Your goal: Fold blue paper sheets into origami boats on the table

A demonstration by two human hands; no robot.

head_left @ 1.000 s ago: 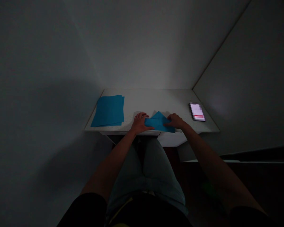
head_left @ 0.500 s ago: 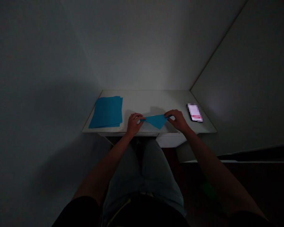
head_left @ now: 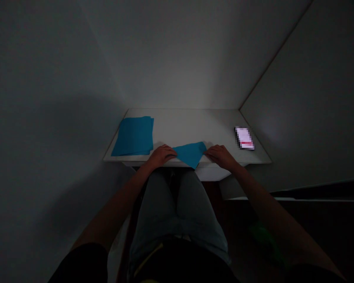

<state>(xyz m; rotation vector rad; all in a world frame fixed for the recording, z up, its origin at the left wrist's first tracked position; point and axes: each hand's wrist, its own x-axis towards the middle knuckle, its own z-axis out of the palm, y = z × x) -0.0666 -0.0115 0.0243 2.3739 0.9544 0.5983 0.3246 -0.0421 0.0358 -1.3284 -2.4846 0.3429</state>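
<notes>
A folded sheet of blue paper point(head_left: 190, 154) lies at the front edge of the white table point(head_left: 188, 125), its point aimed toward me. My left hand point(head_left: 161, 155) sits on its left corner, and my right hand point(head_left: 221, 156) holds down the right corner. The fingers of both hands lie low and close against the paper, so the fingertips are partly hidden. To the left of my left hand lies a stack of blue paper sheets point(head_left: 133, 136), which neither hand touches.
A phone point(head_left: 244, 138) with a lit, pixelated screen lies at the table's right end. Pale walls point(head_left: 179, 59) rise behind the table and meet in a corner. My legs point(head_left: 177, 208) are below the table's front edge.
The paper has gone from a peaked shape to a flatter, wider triangle. Its point now faces me, and both hands have slid toward the table's front edge.
</notes>
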